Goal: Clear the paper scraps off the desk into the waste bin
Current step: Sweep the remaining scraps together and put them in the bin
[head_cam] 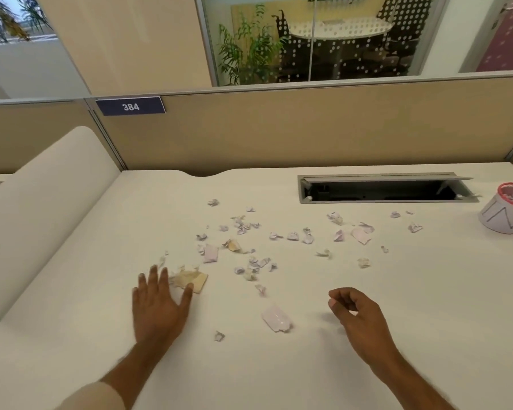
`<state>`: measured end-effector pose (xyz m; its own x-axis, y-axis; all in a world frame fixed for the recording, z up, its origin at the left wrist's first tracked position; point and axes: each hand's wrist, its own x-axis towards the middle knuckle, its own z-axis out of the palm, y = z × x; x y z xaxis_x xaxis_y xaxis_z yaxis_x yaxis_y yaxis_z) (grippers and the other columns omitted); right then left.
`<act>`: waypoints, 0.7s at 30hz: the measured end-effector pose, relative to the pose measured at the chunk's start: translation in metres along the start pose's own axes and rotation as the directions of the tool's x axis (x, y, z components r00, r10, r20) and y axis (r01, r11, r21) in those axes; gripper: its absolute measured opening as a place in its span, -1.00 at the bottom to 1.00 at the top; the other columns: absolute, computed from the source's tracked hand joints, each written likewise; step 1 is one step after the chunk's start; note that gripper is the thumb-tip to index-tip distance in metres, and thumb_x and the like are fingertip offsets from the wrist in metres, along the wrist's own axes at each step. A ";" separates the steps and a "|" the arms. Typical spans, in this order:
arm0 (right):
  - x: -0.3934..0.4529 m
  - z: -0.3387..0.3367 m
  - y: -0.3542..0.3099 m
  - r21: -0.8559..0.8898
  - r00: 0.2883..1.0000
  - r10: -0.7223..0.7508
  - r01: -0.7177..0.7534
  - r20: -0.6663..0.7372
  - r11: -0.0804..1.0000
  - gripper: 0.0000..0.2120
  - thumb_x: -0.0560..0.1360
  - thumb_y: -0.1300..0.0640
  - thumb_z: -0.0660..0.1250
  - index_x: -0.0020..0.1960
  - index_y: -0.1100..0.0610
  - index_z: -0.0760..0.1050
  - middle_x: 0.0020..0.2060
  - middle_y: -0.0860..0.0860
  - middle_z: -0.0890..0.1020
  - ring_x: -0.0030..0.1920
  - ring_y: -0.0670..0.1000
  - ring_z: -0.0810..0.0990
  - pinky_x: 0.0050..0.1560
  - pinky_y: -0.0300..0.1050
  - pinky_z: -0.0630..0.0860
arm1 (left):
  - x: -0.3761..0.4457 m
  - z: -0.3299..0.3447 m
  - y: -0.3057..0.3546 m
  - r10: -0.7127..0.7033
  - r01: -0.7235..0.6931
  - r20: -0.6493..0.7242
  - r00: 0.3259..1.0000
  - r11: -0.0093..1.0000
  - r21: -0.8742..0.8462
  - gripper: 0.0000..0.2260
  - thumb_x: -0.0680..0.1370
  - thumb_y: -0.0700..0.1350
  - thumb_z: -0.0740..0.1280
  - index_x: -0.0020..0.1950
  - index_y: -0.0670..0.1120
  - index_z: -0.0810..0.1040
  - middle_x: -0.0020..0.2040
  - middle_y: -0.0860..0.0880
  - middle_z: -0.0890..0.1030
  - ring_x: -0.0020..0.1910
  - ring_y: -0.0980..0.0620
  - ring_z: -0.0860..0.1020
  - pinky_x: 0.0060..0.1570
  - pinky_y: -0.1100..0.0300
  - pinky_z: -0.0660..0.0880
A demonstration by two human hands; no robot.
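Left hand (157, 306) flat, fingers spread, thumb touching tan scrap (191, 280); right hand (357, 315) loosely curled, empty.

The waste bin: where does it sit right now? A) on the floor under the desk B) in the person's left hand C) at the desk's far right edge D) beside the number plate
C: the white, red-rimmed waste bin stands on the desk at its far right, beyond the paper scraps.
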<state>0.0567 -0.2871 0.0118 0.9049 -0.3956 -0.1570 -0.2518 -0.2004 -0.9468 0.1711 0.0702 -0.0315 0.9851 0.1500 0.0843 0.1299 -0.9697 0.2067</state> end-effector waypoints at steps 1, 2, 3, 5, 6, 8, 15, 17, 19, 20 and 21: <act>0.000 0.002 0.000 -0.012 1.000 0.001 -0.001 0.003 1.000 -0.90 0.50 0.19 0.37 -0.04 0.00 0.59 -0.10 -0.12 0.65 -0.10 -0.26 0.56 -0.10 -0.35 0.43 | 0.009 0.001 -0.010 -0.019 0.019 0.012 1.000 1.000 0.008 -0.24 0.52 0.38 -0.06 0.57 -0.09 0.15 0.60 -0.07 0.10 0.57 -0.13 0.01 0.53 -0.07 0.02; 0.000 0.004 0.001 -0.023 1.000 0.006 -0.006 0.009 1.000 -0.90 0.50 0.19 0.37 -0.04 0.00 0.59 -0.09 -0.13 0.65 -0.10 -0.27 0.56 -0.11 -0.37 0.41 | 0.018 0.002 -0.018 -0.037 0.037 0.023 0.999 0.999 0.009 -0.23 0.52 0.39 -0.07 0.57 -0.09 0.12 0.60 -0.06 0.07 0.58 -0.13 0.00 0.52 -0.08 0.02; 0.000 0.006 0.001 -0.036 1.000 0.010 -0.009 0.013 0.999 -0.89 0.50 0.19 0.37 -0.03 0.00 0.58 -0.09 -0.13 0.64 -0.08 -0.25 0.56 -0.12 -0.37 0.40 | 0.027 0.003 -0.024 -0.049 0.049 0.037 0.998 0.999 0.005 -0.21 0.50 0.41 -0.06 0.58 -0.08 0.10 0.61 -0.06 0.05 0.58 -0.12 -0.01 0.52 -0.08 0.02; 0.002 0.009 0.002 -0.066 1.000 0.010 -0.009 0.019 0.998 -0.89 0.50 0.19 0.37 -0.03 0.01 0.58 -0.08 -0.11 0.64 -0.04 -0.20 0.57 -0.12 -0.37 0.40 | 0.043 0.008 -0.030 -0.041 0.042 0.059 0.997 0.999 -0.014 -0.18 0.48 0.42 -0.06 0.59 -0.07 0.06 0.61 -0.05 0.03 0.58 -0.11 -0.02 0.53 -0.07 0.02; 0.003 0.009 0.002 -0.077 1.000 0.013 -0.011 0.018 0.997 -0.89 0.50 0.19 0.38 -0.03 0.01 0.58 -0.08 -0.11 0.64 -0.03 -0.18 0.57 -0.12 -0.36 0.40 | 0.051 0.010 -0.030 -0.017 0.019 0.071 0.997 1.000 -0.022 -0.18 0.48 0.43 -0.07 0.59 -0.06 0.04 0.61 -0.04 0.03 0.58 -0.10 -0.01 0.53 -0.06 0.03; 0.008 0.010 0.005 -0.093 1.000 0.022 -0.021 0.012 0.995 -0.89 0.50 0.19 0.38 -0.02 0.02 0.58 -0.07 -0.10 0.64 -0.02 -0.16 0.57 -0.12 -0.36 0.41 | 0.063 0.016 -0.024 0.052 -0.050 0.107 0.993 0.998 -0.023 -0.18 0.47 0.43 -0.10 0.60 -0.04 0.00 0.61 -0.04 0.03 0.58 -0.09 0.01 0.53 -0.03 0.03; 0.031 0.020 0.018 -0.243 0.998 -0.054 0.044 -0.038 0.969 -0.85 0.47 0.20 0.40 -0.02 -0.01 0.54 -0.04 -0.14 0.60 0.06 -0.11 0.55 -0.04 -0.32 0.42 | 0.064 0.044 0.057 0.409 -0.404 0.157 0.899 0.912 -0.065 -0.19 0.49 0.47 -0.17 0.60 0.02 -0.09 0.61 0.05 -0.07 0.58 0.05 -0.13 0.53 0.08 -0.16; 0.041 0.023 0.022 -0.422 0.984 -0.170 0.130 -0.059 0.897 -0.85 0.47 0.17 0.41 0.00 0.00 0.53 -0.02 -0.15 0.57 0.07 -0.06 0.52 0.04 -0.18 0.44 | 0.057 0.048 0.082 0.475 -0.465 0.171 0.863 0.880 -0.097 -0.19 0.49 0.48 -0.17 0.60 0.02 -0.11 0.60 0.07 -0.11 0.58 0.07 -0.17 0.53 0.08 -0.19; 0.053 0.025 0.026 -0.580 0.955 -0.290 0.202 -0.062 0.789 -0.82 0.45 0.16 0.42 0.04 0.06 0.53 0.02 -0.08 0.56 0.10 0.01 0.51 0.11 -0.06 0.45 | 0.050 0.051 0.104 0.559 -0.542 0.193 0.807 0.829 -0.137 -0.19 0.48 0.49 -0.17 0.60 0.05 -0.13 0.59 0.11 -0.15 0.57 0.09 -0.21 0.54 0.07 -0.19; 0.059 0.026 0.027 -0.634 0.946 -0.318 0.211 -0.059 0.744 -0.78 0.45 0.15 0.42 0.08 0.09 0.53 0.07 -0.04 0.56 0.15 0.04 0.50 0.15 0.00 0.43 | 0.046 0.052 0.115 0.612 -0.588 0.201 0.765 0.791 -0.168 -0.18 0.47 0.50 -0.16 0.60 0.07 -0.14 0.59 0.13 -0.17 0.57 0.10 -0.22 0.54 0.08 -0.20; 0.064 0.027 0.029 -0.677 0.944 -0.326 0.204 -0.056 0.707 -0.74 0.45 0.13 0.42 0.12 0.11 0.53 0.13 0.01 0.55 0.22 0.08 0.48 0.20 0.04 0.40 | 0.044 0.052 0.123 0.662 -0.630 0.204 0.721 0.749 -0.205 -0.17 0.46 0.52 -0.14 0.59 0.08 -0.14 0.58 0.16 -0.18 0.57 0.12 -0.22 0.54 0.09 -0.20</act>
<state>0.1164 -0.2940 -0.0338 0.9168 -0.3584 0.1759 -0.2261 -0.8292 -0.5112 0.2365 -0.0529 -0.0532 0.8194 -0.5733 -0.0007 -0.5465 -0.7814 0.3011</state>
